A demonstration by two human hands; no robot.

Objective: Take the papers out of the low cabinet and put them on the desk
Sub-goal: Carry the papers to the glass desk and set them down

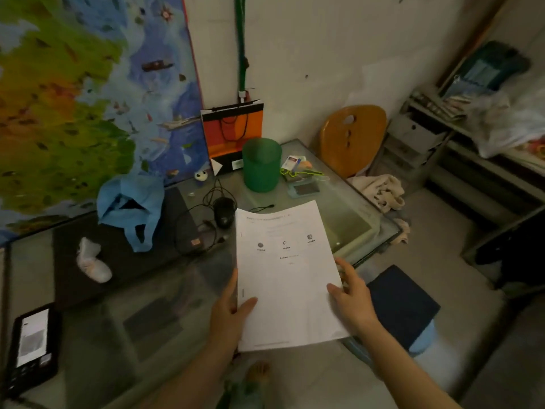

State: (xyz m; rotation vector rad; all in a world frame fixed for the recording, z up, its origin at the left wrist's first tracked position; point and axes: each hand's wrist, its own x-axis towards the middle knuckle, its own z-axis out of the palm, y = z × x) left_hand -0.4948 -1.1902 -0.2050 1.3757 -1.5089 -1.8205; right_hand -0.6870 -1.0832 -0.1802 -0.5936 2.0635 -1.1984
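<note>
A stack of white printed papers [287, 276] hangs over the near right part of the glass-topped desk [141, 314]. My left hand [230, 311] grips the stack's left edge, thumb on top. My right hand [352, 293] holds the right edge, thumb on the sheet and fingers spread beside it. The lower half of the stack juts past the desk's front edge. Whether the far end rests on the glass I cannot tell. The low cabinet is not in view.
On the desk lie a black mouse [223, 211] with its cable, a green cup [261, 163], a blue bag [132, 208], an orange gift bag [233, 134], a phone [32, 340] and a wad of tissue [93, 261]. A wooden chair [352, 138] and dark stool [404, 305] stand to the right.
</note>
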